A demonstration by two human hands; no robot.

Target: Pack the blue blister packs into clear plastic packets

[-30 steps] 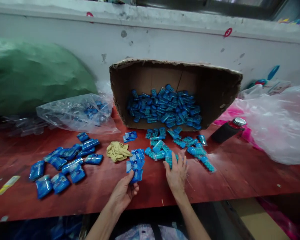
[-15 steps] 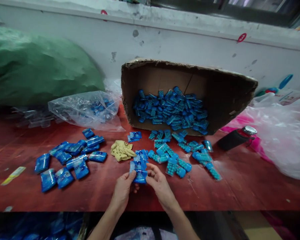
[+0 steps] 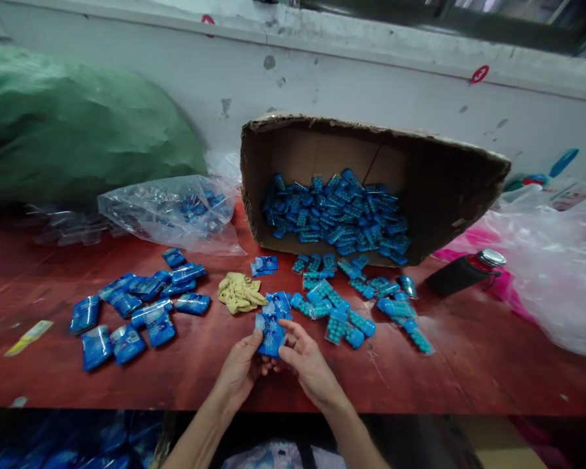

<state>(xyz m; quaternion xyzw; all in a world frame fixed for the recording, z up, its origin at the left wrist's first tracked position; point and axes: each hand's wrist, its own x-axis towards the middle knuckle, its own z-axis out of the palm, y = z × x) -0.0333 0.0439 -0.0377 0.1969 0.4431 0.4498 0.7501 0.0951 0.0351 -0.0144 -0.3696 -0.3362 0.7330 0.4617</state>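
Two hands hold a little blue packet over the red bench.

The left hand (image 3: 241, 371) and right hand (image 3: 308, 366) both pinch the blue packet (image 3: 271, 333) between thumb and fingers, just above the bench (image 3: 469, 352). It looks like sorting time. A pile of filled packets (image 3: 137, 309) lies to the left. The cardboard box (image 3: 371, 189) behind holds more. Putting it down would need a gentle reach left.
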